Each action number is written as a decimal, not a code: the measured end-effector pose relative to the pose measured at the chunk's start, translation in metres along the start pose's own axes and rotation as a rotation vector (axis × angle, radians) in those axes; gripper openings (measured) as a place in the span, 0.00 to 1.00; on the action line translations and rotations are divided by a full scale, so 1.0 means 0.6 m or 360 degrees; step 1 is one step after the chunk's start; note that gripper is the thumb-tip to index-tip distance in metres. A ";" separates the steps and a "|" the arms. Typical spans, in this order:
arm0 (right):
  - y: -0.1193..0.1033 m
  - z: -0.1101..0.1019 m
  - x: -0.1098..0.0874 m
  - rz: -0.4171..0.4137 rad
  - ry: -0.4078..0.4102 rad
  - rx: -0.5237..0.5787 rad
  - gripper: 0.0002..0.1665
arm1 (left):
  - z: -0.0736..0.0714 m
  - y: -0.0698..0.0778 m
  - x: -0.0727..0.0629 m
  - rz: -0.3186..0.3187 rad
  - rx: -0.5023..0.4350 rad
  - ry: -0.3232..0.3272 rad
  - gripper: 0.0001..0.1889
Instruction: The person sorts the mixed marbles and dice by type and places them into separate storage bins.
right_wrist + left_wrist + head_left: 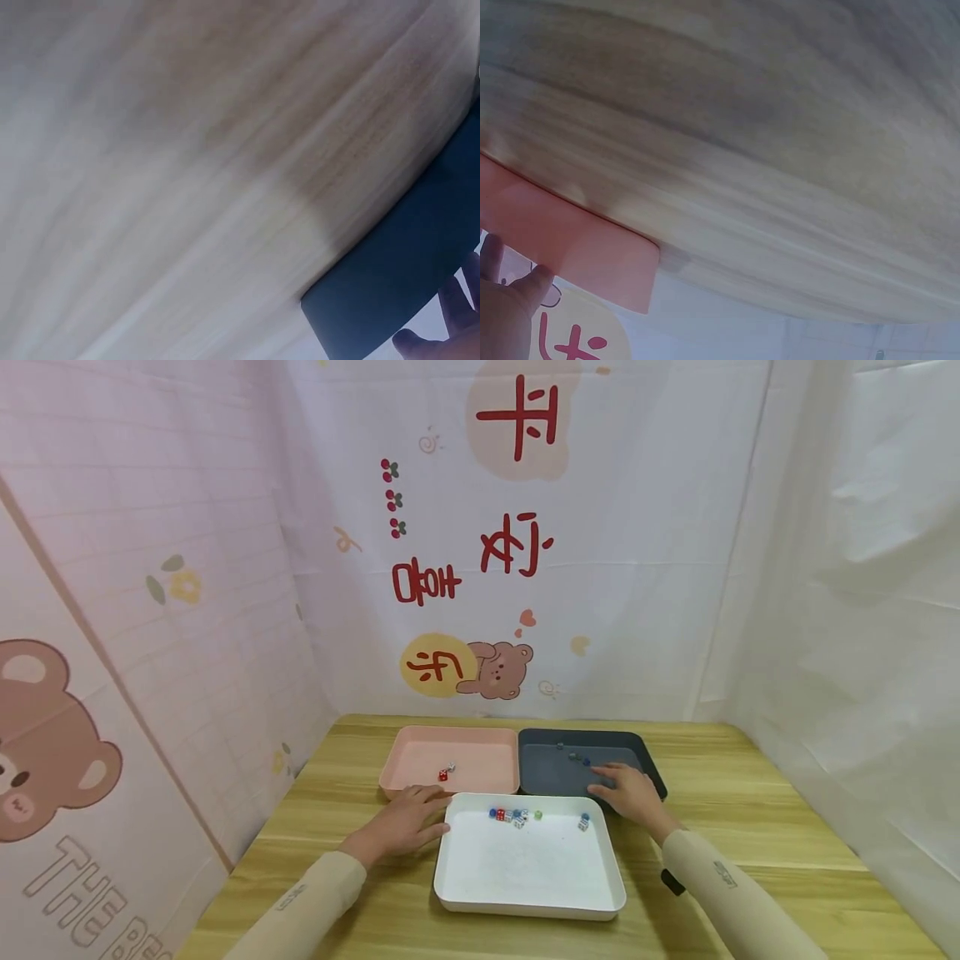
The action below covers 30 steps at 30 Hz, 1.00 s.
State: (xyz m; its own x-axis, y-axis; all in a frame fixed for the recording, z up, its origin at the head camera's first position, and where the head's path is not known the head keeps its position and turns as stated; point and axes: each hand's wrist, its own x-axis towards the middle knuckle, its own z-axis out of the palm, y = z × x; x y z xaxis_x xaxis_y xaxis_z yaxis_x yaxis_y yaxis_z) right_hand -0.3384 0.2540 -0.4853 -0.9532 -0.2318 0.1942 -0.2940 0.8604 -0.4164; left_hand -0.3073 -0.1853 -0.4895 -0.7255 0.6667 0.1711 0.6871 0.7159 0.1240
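Note:
My left hand (405, 820) rests at the upper left edge of a white tray (528, 868), fingers extended; whether they touch the rim is hard to tell. Inside that tray lie several small dice, among them a red die (500, 815) and a green die (538, 815). Fingers loosely spread, my right hand (630, 792) reaches over the front right of a dark blue-grey tray (540, 764). Just beyond its fingertips is a blue die (587, 762). In the right wrist view, nothing shows between the fingers (454, 304).
A pink tray (480, 760) stands left of the dark one, holding a red die (442, 775) and a white die (452, 767). All three trays sit close together on a wood-grain table (757, 835). Printed cloth (630, 568) hangs behind and at both sides.

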 end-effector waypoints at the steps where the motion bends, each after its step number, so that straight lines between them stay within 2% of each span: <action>1: 0.001 0.000 -0.002 -0.0007 -0.0005 -0.0006 0.29 | 0.000 0.000 -0.001 0.0012 0.0009 0.0011 0.30; 7: 0.002 0.001 -0.017 -0.0071 -0.0004 -0.0035 0.27 | 0.003 -0.002 -0.010 0.0095 0.0056 0.0109 0.29; 14: -0.003 0.004 -0.035 -0.0200 0.0009 -0.0091 0.26 | 0.003 -0.001 -0.018 0.0021 0.0049 0.0053 0.30; 24: 0.004 0.007 -0.057 -0.0234 0.0018 -0.0105 0.25 | 0.009 -0.003 -0.007 -0.0011 0.0042 0.0052 0.29; 30: 0.010 0.004 -0.065 -0.0262 0.0041 -0.0184 0.26 | 0.006 -0.004 0.005 0.0002 0.0019 0.0060 0.29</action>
State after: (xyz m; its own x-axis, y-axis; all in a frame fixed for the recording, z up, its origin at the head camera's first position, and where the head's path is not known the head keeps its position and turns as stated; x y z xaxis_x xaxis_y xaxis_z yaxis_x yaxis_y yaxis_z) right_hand -0.3033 0.2667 -0.4976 -0.8905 -0.3630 0.2742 -0.4340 0.8585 -0.2730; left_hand -0.3110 -0.1844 -0.4927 -0.7224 0.6595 0.2081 0.6874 0.7176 0.1118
